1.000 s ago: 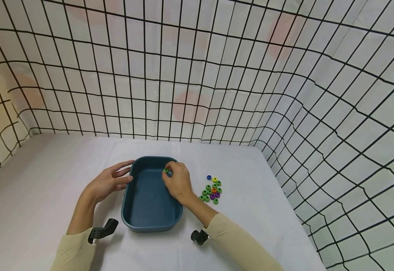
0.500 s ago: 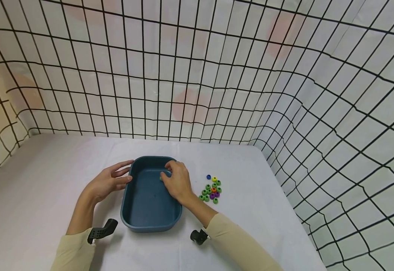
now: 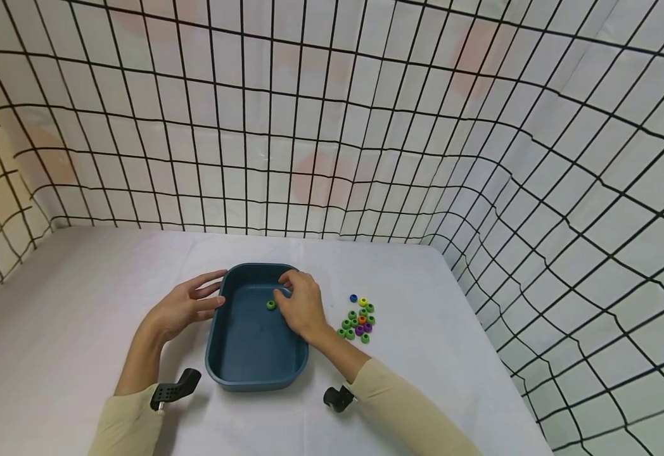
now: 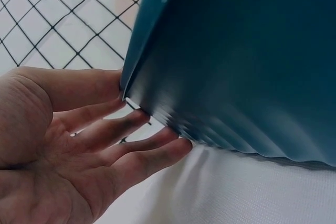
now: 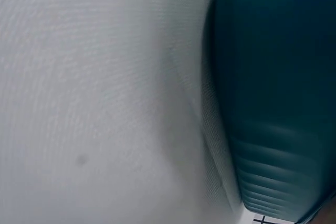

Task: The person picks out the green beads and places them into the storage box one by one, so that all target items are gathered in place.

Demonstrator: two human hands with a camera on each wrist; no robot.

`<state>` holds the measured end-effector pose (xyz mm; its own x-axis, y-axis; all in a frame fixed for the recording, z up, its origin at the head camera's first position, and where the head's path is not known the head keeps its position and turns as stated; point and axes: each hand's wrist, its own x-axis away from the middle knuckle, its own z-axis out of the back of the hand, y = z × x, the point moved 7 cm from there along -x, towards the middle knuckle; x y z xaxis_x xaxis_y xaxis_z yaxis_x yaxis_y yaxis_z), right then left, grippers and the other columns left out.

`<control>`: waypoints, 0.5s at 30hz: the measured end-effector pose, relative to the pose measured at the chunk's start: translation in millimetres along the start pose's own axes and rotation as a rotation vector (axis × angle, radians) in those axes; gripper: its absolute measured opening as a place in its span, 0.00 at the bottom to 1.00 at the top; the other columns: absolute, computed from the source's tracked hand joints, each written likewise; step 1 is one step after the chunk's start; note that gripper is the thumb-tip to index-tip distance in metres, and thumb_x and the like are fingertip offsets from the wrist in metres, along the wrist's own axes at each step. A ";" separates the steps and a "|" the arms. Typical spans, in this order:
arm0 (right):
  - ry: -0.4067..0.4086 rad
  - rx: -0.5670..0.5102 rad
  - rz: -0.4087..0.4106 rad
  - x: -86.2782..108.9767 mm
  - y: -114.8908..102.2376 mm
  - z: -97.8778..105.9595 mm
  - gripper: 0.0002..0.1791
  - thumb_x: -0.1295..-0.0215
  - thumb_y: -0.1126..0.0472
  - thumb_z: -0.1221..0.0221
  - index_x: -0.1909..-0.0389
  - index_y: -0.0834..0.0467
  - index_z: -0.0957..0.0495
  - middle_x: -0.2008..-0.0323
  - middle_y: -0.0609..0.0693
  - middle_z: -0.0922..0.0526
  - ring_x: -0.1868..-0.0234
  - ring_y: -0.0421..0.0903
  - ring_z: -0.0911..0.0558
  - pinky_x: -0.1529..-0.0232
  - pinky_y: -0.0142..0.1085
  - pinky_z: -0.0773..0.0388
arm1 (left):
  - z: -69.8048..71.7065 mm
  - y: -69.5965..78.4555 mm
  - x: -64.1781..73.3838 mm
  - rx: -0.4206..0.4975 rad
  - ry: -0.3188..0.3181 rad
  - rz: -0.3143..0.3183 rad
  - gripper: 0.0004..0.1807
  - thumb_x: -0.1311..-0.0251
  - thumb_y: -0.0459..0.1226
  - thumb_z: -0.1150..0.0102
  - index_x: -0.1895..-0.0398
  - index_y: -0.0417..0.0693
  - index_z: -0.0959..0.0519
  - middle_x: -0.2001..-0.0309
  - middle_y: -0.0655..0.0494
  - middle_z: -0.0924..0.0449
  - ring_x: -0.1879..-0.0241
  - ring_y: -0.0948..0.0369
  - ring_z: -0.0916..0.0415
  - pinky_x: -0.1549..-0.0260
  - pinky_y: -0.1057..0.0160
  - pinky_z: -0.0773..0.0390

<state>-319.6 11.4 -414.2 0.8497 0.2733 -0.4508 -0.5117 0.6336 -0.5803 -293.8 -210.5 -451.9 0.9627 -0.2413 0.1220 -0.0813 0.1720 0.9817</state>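
A deep blue-teal plastic tray [image 3: 258, 348] with rounded corners stands on the white cloth. My left hand [image 3: 180, 308] rests at its left side, fingers extended. In the left wrist view the thumb and fingertips of that hand [image 4: 79, 140] touch the tray's outer wall [image 4: 236, 61]. Over the tray's right rim reaches my right hand [image 3: 302, 308], thumb and forefinger apart with nothing between them. One green bead [image 3: 271, 305] lies on the tray floor just left of those fingertips. The right wrist view shows mostly cloth and the tray's side [image 5: 273, 93].
Right of the tray lies a loose group of beads, mostly green [image 3: 346, 323], with orange [image 3: 362, 320], purple [image 3: 359, 330], yellow [image 3: 363, 302] and blue [image 3: 353, 297] ones. Black netting [image 3: 315, 139] over white sheeting walls off the table's back and sides.
The green bead pinched in my right hand has been let go and now lies on the tray floor. The right thumb and forefinger have parted. My left hand has kept its place.
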 end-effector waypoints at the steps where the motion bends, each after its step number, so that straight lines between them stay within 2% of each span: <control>1: 0.007 -0.007 0.006 0.3 0.1 1.1 0.10 0.37 0.64 0.32 0.56 0.63 0.17 0.62 0.55 0.14 0.59 0.48 0.18 0.57 0.38 0.20 | -0.4 -0.1 -0.4 0.001 0.000 0.001 0.41 0.31 0.35 0.39 0.19 0.48 0.47 0.21 0.35 0.50 0.28 0.37 0.37 0.38 0.44 0.25; 11: 0.031 -0.029 0.045 1.9 -2.5 26.0 0.08 0.37 0.64 0.32 0.59 0.62 0.16 0.63 0.54 0.13 0.61 0.48 0.17 0.59 0.35 0.18 | -0.7 -0.7 -1.1 0.007 0.001 0.006 0.41 0.31 0.36 0.38 0.19 0.49 0.47 0.21 0.35 0.49 0.28 0.37 0.36 0.39 0.46 0.24; 15: 0.037 -0.049 0.039 4.0 1.9 38.9 0.08 0.37 0.65 0.33 0.58 0.64 0.15 0.64 0.55 0.12 0.62 0.51 0.15 0.60 0.37 0.17 | 0.8 -2.3 -0.2 0.005 0.004 0.009 0.41 0.31 0.36 0.38 0.19 0.48 0.46 0.21 0.35 0.49 0.28 0.37 0.37 0.39 0.48 0.22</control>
<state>-312.3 41.9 -390.7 0.8243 0.2695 -0.4980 -0.5506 0.5869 -0.5937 -294.0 -211.6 -454.0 0.9629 -0.2363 0.1307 -0.0916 0.1697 0.9812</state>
